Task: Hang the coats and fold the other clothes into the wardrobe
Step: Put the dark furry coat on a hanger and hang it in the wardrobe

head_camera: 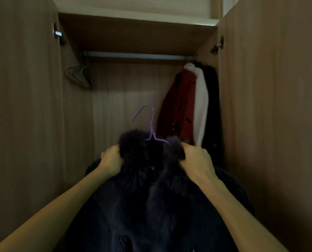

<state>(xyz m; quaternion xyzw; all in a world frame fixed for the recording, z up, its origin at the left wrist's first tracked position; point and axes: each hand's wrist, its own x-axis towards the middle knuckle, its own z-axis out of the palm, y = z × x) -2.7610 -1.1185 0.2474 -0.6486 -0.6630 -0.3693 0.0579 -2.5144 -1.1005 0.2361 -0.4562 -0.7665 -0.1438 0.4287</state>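
Nearest, between the open doors (279,124), the left hand (111,160) and right hand (197,160) each grip the fur collar of a dark coat (151,206) on a purple hanger (149,124). Farther in, the wardrobe's middle is free under the rail (133,56). Spare hangers (78,77) hang far left; three coats (191,106) fill the far right.

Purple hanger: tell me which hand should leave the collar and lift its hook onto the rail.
Probably right: the right hand grips the fur collar just beside the exposed wire of the purple hanger; the left hand grips farther off.
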